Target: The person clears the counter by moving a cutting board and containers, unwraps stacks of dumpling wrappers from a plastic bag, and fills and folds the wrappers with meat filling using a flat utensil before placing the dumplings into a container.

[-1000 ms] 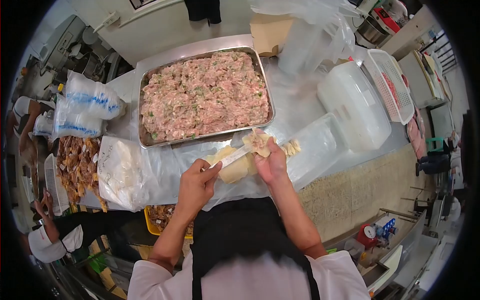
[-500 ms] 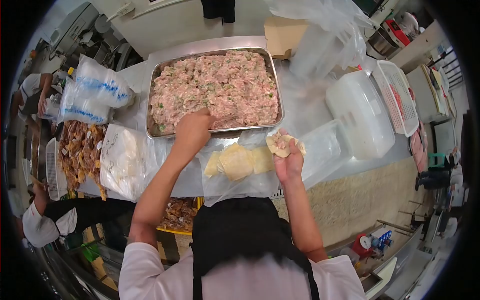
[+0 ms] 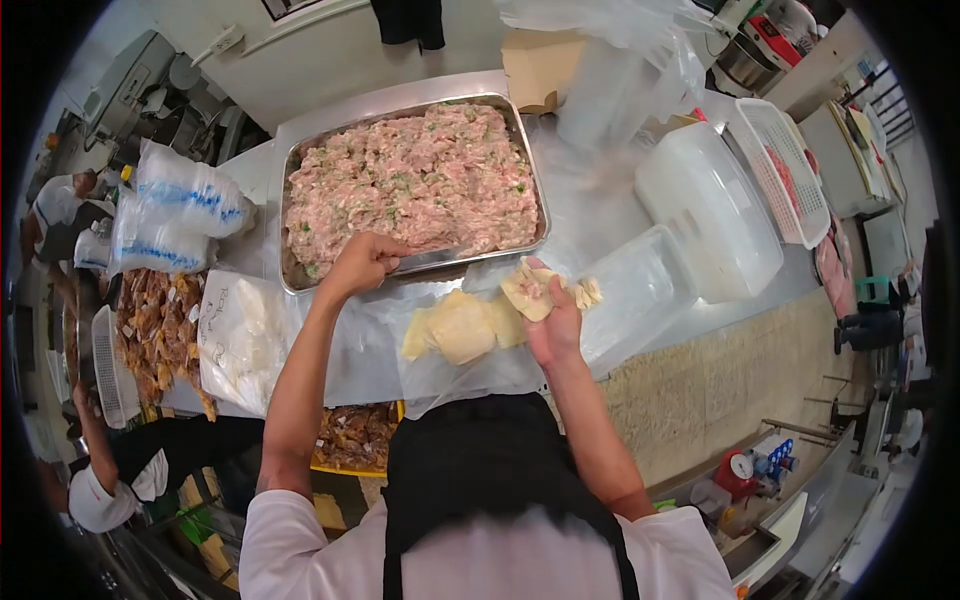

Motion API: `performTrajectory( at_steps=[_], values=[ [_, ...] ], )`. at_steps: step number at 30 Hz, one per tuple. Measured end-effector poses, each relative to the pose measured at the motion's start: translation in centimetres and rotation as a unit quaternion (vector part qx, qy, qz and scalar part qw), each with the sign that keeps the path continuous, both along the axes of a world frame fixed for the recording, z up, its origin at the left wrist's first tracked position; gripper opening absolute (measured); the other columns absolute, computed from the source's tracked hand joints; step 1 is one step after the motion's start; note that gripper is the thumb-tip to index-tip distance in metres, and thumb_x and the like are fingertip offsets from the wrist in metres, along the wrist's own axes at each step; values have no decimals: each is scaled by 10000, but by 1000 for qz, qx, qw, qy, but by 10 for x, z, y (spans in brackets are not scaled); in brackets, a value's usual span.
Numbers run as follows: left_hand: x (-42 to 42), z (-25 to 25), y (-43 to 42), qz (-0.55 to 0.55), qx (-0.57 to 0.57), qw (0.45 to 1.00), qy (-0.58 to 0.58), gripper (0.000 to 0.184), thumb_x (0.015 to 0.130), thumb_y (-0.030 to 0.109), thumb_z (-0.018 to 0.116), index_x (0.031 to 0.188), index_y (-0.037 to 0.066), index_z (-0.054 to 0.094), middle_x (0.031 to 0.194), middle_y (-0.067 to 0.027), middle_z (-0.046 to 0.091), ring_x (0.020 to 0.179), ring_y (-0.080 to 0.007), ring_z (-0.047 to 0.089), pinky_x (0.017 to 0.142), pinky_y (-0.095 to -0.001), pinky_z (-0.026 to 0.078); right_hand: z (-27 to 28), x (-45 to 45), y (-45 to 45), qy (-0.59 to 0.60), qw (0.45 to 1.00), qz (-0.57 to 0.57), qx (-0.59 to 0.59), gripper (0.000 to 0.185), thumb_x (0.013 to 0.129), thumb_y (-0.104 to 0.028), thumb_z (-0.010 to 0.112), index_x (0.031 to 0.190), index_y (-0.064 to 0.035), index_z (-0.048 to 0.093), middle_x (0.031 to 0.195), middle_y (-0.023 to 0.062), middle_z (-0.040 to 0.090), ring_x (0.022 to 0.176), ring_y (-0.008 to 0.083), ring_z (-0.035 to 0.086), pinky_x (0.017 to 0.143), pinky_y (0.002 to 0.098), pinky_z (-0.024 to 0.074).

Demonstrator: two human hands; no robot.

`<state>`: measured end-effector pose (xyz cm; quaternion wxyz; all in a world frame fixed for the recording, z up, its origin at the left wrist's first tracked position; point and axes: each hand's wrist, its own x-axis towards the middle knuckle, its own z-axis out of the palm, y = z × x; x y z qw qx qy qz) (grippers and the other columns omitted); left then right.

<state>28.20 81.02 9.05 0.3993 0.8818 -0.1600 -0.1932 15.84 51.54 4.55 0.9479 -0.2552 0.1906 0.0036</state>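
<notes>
A large metal tray [image 3: 545,215] holds pinkish minced meat [image 3: 410,180] flecked with green. My left hand [image 3: 367,263] is closed at the tray's near edge, gripping a thin, flat metal spatula [image 3: 440,251] whose handle the fingers hide. In my right hand [image 3: 556,325] lies a pale yellow dough wrapper [image 3: 522,291] with a little meat on it. A crumpled piece of dough [image 3: 588,293] sticks out beside the fingers of that hand. Between my hands, a stack of round and square wrappers [image 3: 462,328] rests on clear plastic sheeting [image 3: 430,378].
An upturned translucent tub [image 3: 712,215] and a white basket [image 3: 780,170] stand at right. On the left are bagged plastic containers [image 3: 190,195], a marked plastic bag [image 3: 240,335] and browned meat pieces [image 3: 155,330]. A co-worker [image 3: 110,480] is at far left.
My left hand has drawn back from the meat to the tray's near edge, and the spatula now shows. The wrapper in my right hand has tilted, with crumpled dough showing beside it. The view has shifted slightly.
</notes>
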Motion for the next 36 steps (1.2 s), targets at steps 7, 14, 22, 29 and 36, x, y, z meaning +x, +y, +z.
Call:
performTrajectory(
  at_steps=[7, 14, 22, 29, 36],
  values=[
    [4, -16, -8, -35, -18, 996, -77, 298, 825, -74, 619, 1070, 21, 760, 838, -106, 719, 727, -185, 661, 631, -341, 502, 1, 12, 9, 7, 1000, 29, 3, 518, 1096, -317, 369, 1477, 34, 378, 1423, 174, 503, 1331, 306, 491, 1169, 449, 368],
    [-39, 27, -7, 27, -127, 988, 80, 288, 848, -94, 601, 1072, -4, 758, 787, -72, 656, 615, -121, 616, 497, -291, 462, 10, 17, 10, -4, 999, 30, 28, 525, 1103, -328, 317, 1499, 16, 348, 1477, 179, 460, 1366, 341, 458, 1174, 478, 360],
    [-108, 3, -50, 14, -95, 972, -214, 310, 838, -59, 658, 1103, 59, 766, 862, -110, 633, 677, -232, 632, 596, -340, 502, 36, 28, 25, 37, 996, 44, 73, 510, 1104, -316, 309, 1469, 31, 395, 1416, 171, 511, 1316, 330, 496, 1150, 473, 393],
    [-132, 39, -69, 51, -52, 975, -209, 350, 811, -92, 679, 1109, 72, 765, 817, -115, 616, 705, -263, 631, 623, -335, 494, 14, 26, 25, 15, 998, -12, 65, 468, 1060, -227, 443, 1423, 69, 437, 1390, 147, 544, 1211, 275, 555, 1112, 436, 414],
    [-124, 47, -60, 45, -96, 983, -150, 350, 812, -108, 657, 1109, 50, 753, 804, -117, 628, 716, -242, 630, 612, -320, 479, 30, 5, 15, -120, 986, 109, 36, 597, 888, -55, 531, 1471, -2, 417, 1406, 142, 523, 1303, 291, 521, 1119, 423, 414]
  ],
)
